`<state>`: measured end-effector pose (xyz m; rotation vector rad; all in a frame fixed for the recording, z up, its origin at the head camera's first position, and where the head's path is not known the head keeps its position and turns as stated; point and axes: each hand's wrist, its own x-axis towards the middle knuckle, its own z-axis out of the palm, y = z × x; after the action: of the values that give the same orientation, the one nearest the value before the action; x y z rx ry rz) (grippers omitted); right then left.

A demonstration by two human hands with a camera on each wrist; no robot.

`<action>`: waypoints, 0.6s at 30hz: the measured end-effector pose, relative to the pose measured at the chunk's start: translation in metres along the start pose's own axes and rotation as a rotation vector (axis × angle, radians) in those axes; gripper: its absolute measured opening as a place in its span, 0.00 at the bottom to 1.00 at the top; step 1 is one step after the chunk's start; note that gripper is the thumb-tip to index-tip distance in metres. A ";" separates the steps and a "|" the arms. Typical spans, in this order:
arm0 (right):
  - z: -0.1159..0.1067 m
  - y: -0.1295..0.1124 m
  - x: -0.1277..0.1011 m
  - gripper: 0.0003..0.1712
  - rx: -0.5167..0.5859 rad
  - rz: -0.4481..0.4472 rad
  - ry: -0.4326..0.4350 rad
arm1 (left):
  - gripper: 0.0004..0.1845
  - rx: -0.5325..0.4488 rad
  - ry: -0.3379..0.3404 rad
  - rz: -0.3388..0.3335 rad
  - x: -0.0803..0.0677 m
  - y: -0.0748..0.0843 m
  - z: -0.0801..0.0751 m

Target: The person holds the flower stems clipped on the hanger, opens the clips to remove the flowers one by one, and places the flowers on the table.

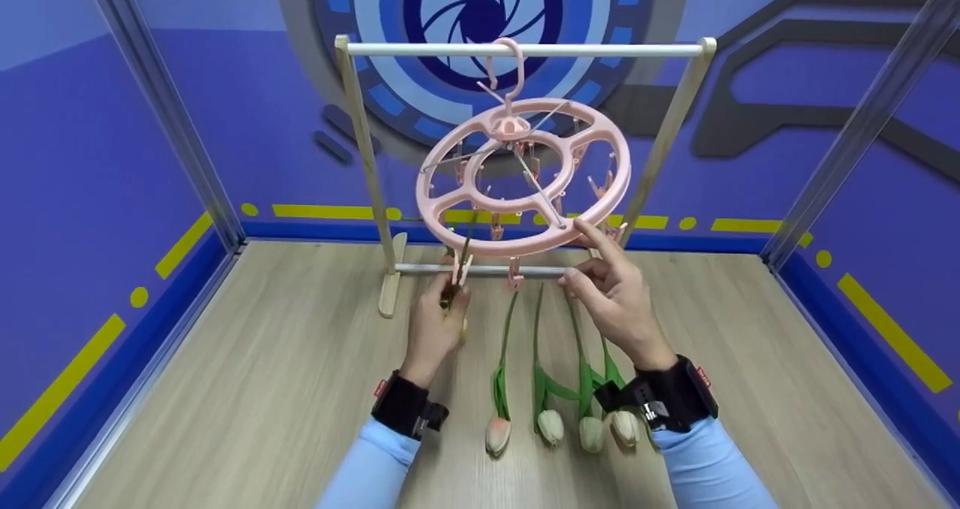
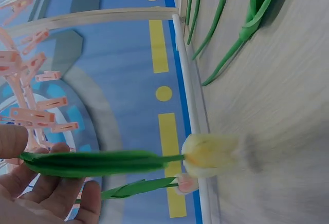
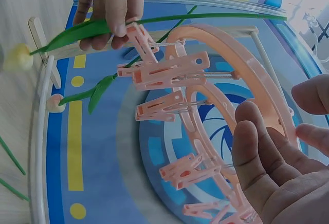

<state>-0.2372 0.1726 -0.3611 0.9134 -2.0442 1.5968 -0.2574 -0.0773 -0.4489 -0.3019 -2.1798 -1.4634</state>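
Note:
A pink round clip hanger (image 1: 525, 243) hangs tilted from a rack's top bar. At its near left edge my left hand (image 1: 439, 329) pinches an artificial tulip with a pale yellow bloom (image 2: 211, 154) by its leafy stem, bloom downward. The fingertips are beside a pink clip (image 3: 144, 41), and the bare stem end reaches up past the ring. Behind it, another tulip with a pinkish bloom (image 3: 55, 103) hangs bloom down by a clip. My right hand (image 1: 619, 303) touches the ring's near right edge with an extended index finger, the other fingers loosely bent.
The rack's white top bar (image 1: 600, 49) rests on wooden legs (image 1: 667, 134), with a lower bar (image 1: 547, 270) near the table. Several tulips lie in a row on the wooden table (image 1: 300, 389), among them a pinkish one (image 1: 497, 435). Blue patterned walls (image 1: 90, 157) enclose the table.

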 end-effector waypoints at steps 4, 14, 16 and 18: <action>-0.001 0.001 -0.002 0.36 0.002 0.018 0.001 | 0.10 -0.049 -0.039 -0.045 -0.006 0.006 -0.005; 0.003 0.004 -0.006 0.38 0.031 0.024 0.024 | 0.11 -0.137 -0.066 -0.059 -0.020 0.019 -0.014; 0.006 0.005 -0.009 0.36 0.034 0.018 0.014 | 0.11 -0.152 -0.072 -0.065 -0.022 0.021 -0.016; 0.009 0.006 -0.012 0.32 0.034 0.009 0.005 | 0.10 -0.160 -0.075 -0.069 -0.025 0.023 -0.017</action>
<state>-0.2322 0.1677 -0.3754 0.9129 -2.0266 1.6417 -0.2214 -0.0815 -0.4378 -0.3449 -2.1543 -1.6943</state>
